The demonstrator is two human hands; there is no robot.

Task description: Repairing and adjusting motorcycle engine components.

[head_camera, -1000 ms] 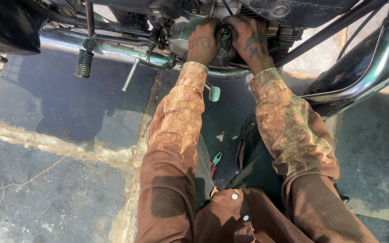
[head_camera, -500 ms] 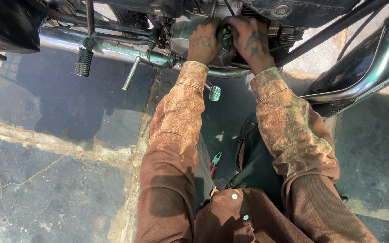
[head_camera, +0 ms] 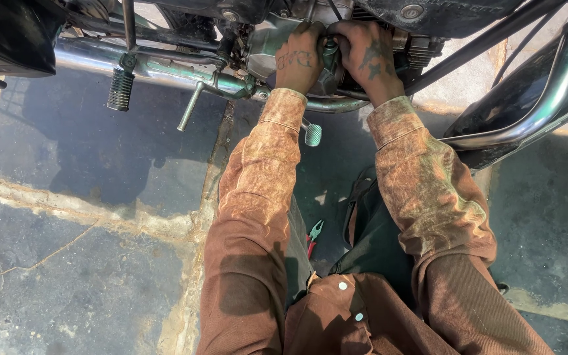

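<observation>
Mottled brown sleeves; red-handled pliers (green-tipped); grey paving.

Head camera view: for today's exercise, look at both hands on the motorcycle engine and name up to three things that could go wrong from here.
1. The left hand and right hand are bare and pressed among metal engine parts; a slip could scrape knuckles.
2. The exhaust pipe runs just beside the left sleeve; if hot, it might burn.
3. The pliers lie on the ground between the legs and could be knelt on.

Both hands gripping motorcycle engine part; pliers on ground.
</observation>
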